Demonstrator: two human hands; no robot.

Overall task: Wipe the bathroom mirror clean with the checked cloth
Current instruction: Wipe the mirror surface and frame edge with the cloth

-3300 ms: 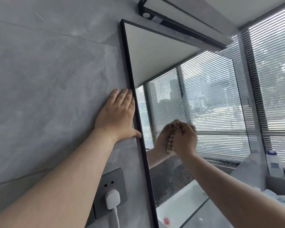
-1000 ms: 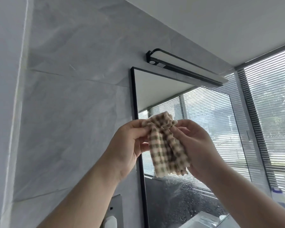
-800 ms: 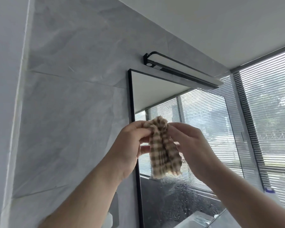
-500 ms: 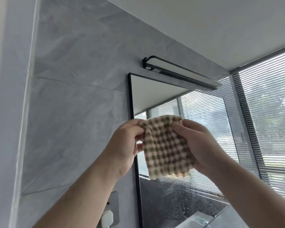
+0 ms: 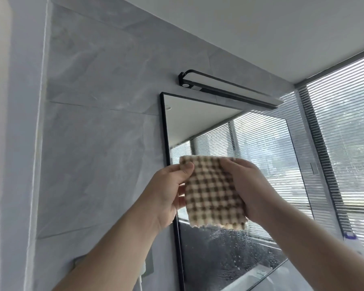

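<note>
The black-framed bathroom mirror hangs on the grey tiled wall and reflects the window blinds; droplets speckle its lower part. In front of it I hold the brown-and-cream checked cloth spread flat. My left hand pinches its upper left corner between thumb and fingers. My right hand grips its right edge, fingers curled behind the fabric. The cloth hangs a little away from the glass, over the mirror's left middle.
A black bar lamp juts out above the mirror. Window blinds fill the right side. A wall socket with a white plug sits low left of the frame. A white bottle with a blue label stands by the window.
Earlier my left hand rested on the wall while the right wiped the glass. Since then both hands took the bunched cloth and pulled it open into a flat square.
</note>
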